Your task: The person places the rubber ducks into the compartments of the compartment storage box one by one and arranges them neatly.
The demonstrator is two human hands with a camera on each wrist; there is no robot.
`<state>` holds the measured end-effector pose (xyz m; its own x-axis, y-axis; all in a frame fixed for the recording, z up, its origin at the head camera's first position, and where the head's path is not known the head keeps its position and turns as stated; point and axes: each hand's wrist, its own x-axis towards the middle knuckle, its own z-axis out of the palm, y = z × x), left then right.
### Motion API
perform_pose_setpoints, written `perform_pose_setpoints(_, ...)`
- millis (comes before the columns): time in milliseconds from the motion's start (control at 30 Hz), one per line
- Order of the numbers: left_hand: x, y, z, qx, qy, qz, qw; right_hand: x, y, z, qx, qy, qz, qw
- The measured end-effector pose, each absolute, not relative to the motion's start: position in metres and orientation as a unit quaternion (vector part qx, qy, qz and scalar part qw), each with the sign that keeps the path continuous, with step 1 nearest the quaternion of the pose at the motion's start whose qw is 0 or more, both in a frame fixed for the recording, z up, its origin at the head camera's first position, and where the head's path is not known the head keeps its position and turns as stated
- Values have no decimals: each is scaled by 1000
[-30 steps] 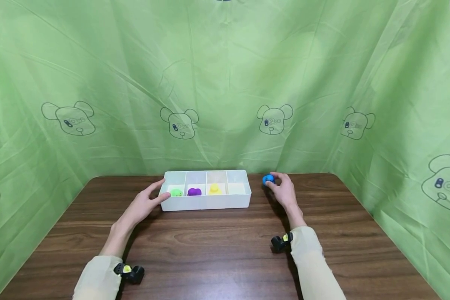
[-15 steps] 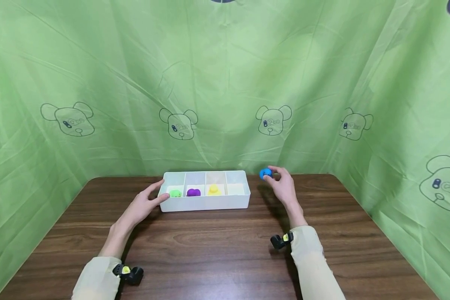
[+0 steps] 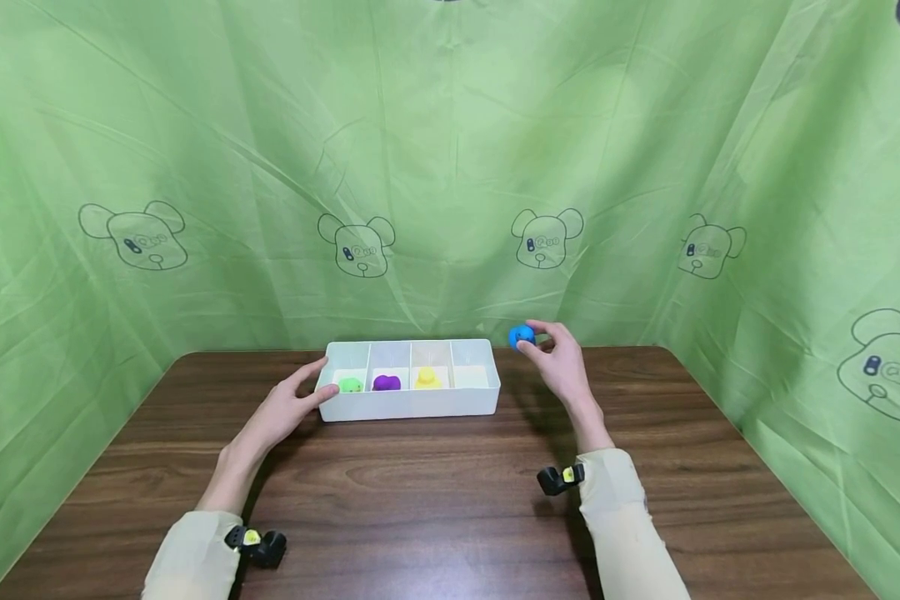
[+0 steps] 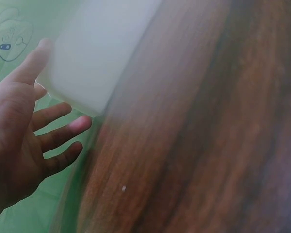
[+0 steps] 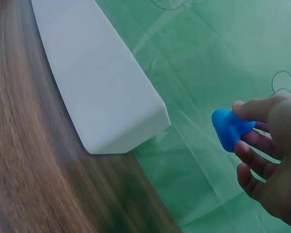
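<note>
My right hand pinches a small blue toy duck between thumb and fingers, raised above the far table edge, to the right of the white divided box. The right wrist view shows the blue toy duck at the fingertips, apart from the end of the box. At the box's left end, my left hand rests with the thumb by the front rim and the index finger by the far corner. In the left wrist view its fingers are spread and relaxed. Its remaining fingertips lie close to the box's end wall.
Inside the box, from the left, separate compartments hold a green toy, a purple toy and a yellow toy. The box stands near the back of the brown wooden table. Green cloth hangs behind and at both sides.
My right hand has lifted the blue toy duck off the table and brought it left, toward the box. The left hand and the box have stayed in place.
</note>
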<state>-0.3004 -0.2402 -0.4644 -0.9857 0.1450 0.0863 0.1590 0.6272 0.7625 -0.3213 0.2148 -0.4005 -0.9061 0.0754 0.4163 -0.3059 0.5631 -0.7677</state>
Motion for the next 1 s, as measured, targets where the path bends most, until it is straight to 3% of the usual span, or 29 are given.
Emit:
perform_pose_setpoints(500,-301,-241,-462,-87,-903,-420,9,-315,192,-390,103,-869,450,179)
perform_pose_setpoints(1000,-299,-240,-463,-83,-902,-423,8,-315,171,-402,136,-896,396,148)
